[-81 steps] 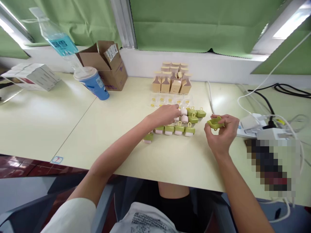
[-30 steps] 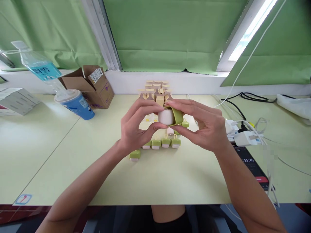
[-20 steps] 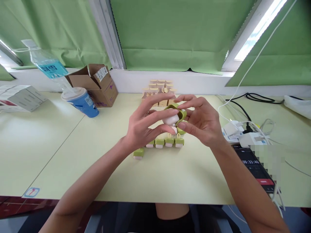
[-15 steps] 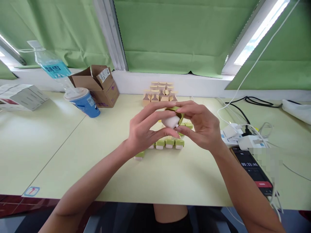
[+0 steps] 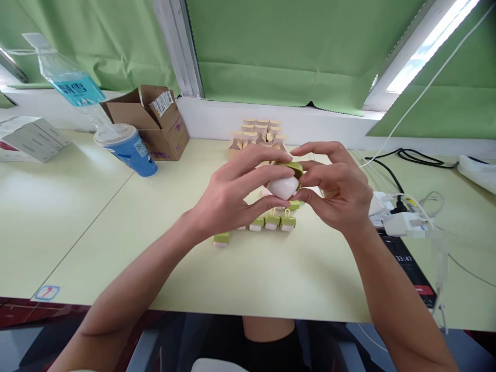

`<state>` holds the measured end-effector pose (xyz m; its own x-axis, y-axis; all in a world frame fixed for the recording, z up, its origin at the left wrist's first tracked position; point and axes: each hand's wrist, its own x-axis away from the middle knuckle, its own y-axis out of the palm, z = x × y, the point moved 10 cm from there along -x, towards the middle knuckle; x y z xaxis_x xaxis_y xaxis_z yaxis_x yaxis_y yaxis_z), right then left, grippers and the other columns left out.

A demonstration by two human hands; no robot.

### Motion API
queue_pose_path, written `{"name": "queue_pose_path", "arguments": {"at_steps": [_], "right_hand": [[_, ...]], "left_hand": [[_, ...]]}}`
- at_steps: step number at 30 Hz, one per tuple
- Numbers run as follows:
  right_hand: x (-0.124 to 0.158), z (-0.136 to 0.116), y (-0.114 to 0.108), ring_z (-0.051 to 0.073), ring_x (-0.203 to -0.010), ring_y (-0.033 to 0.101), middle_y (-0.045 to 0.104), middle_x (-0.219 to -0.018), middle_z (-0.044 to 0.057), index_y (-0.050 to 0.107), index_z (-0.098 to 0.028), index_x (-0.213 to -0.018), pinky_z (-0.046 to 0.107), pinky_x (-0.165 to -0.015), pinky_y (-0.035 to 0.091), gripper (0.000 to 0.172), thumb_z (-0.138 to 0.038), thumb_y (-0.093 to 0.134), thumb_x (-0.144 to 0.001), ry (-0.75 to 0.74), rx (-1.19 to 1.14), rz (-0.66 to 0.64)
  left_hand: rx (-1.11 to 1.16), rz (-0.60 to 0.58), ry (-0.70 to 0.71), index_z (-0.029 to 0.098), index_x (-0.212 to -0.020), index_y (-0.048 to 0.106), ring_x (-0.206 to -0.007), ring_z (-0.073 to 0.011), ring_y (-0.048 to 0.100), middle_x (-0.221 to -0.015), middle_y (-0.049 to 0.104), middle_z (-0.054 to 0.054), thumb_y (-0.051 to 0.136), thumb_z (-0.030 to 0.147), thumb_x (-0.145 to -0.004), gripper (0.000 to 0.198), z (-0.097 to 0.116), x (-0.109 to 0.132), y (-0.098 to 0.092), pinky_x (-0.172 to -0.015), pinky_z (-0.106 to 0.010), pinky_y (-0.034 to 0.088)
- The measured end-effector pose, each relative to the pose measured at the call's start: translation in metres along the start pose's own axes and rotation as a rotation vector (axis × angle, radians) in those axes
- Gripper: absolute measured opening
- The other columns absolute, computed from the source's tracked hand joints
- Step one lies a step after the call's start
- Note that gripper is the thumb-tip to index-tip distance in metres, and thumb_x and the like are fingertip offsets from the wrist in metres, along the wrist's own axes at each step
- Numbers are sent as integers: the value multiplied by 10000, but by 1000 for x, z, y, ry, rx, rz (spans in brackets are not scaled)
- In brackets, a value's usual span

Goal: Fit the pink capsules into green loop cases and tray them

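Observation:
Between both hands, above the table, is a small rounded white piece with a green cover over its top and far side. My left hand grips it from the left, fingers over the top and thumb beneath. My right hand pinches its right edge with thumb and fingertips. Below the hands on the table stand several similar green-and-white pieces in a row, one of them with a yellow loop on top. Another such piece sits nearer, at the left. Part of the group is hidden by my hands.
Small open cardboard boxes stand behind the hands. At the left are a brown carton, a blue cup, a tilted bottle and a white box. Chargers, cables and a phone lie at the right.
The white piece has turned slightly and moved right in the picture. My right hand has shifted right, its upper fingers lifted more from the cover. The whole view has shifted a little.

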<state>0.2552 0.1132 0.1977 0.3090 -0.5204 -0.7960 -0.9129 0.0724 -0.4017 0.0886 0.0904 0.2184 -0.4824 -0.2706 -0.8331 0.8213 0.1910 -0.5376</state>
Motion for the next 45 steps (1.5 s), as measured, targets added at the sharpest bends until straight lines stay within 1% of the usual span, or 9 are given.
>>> {"name": "queue_pose_path", "arguments": {"at_steps": [7,22,28,31,33,35,39,43,45], "right_hand": [[-2,0,3,308,-1224,702,654,-1246,61,760,-381,-1013,516,-817,714,71,-374,818,-973,-36,-55,-30],[-5,-6,1,282,-1108,692,607,-1139,64,767,-357,-918,540,-927,720,179,-507,861,-940,-54,-16,-100],[1,2,-1,310,-1134,704,652,-1168,61,768,-395,-930,568,-920,731,187,-538,885,-907,34,69,-98],[1,-3,-5,292,-1173,719,679,-1177,45,780,-412,-1025,519,-885,746,132,-456,873,-941,17,-16,-46],[0,-6,-6,251,-1177,731,690,-1215,16,760,-460,-1218,419,-817,751,336,-376,904,-927,15,-144,-11],[-2,-3,0,224,-1226,735,696,-1346,-6,682,-491,-1408,370,-860,742,546,-368,912,-928,58,-263,-38],[3,12,34,295,-1417,692,641,-1607,40,631,-396,-1534,514,-1154,648,525,-536,752,-1043,227,-457,-168],[11,35,46,333,-1377,726,738,-1473,48,669,-391,-1478,572,-1126,658,542,-627,770,-1000,391,-555,-49],[14,49,39,318,-1379,722,776,-1389,28,695,-396,-1415,554,-1116,669,519,-638,803,-969,457,-559,64]], "left_hand": [[-2,54,9,279,-1259,729,-1203,-268,775,-1270,790,-92,744,477,-1046,291,3,2,0,-1038,-460,672],[74,-4,-38,294,-1148,777,-1154,-255,794,-1226,818,-74,718,462,-1066,196,2,0,8,-1019,-454,686],[73,-5,-34,283,-1120,774,-1148,-259,805,-1201,830,-64,704,513,-1071,246,1,-2,7,-1025,-478,697],[76,-8,-45,305,-1103,776,-1138,-252,812,-1194,833,-48,712,530,-1064,237,0,-5,3,-1005,-468,712],[78,7,-32,315,-1100,776,-1136,-248,816,-1204,831,-35,712,532,-1064,229,2,-5,0,-992,-467,721],[64,20,-34,320,-1100,773,-1156,-251,815,-1227,825,-20,688,556,-1072,253,2,-4,-1,-997,-483,723],[-36,71,-76,318,-1129,755,-1216,-249,790,-1239,825,5,624,602,-1095,315,-5,0,-1,-1034,-496,707],[-193,205,2,285,-1201,733,-1361,-261,709,-1333,817,-24,680,491,-1096,237,-4,6,-3,-1084,-499,677],[-224,185,13,264,-1221,740,-1463,-294,644,-1459,766,-76,719,504,-1067,286,-7,9,5,-1095,-518,663]]}}
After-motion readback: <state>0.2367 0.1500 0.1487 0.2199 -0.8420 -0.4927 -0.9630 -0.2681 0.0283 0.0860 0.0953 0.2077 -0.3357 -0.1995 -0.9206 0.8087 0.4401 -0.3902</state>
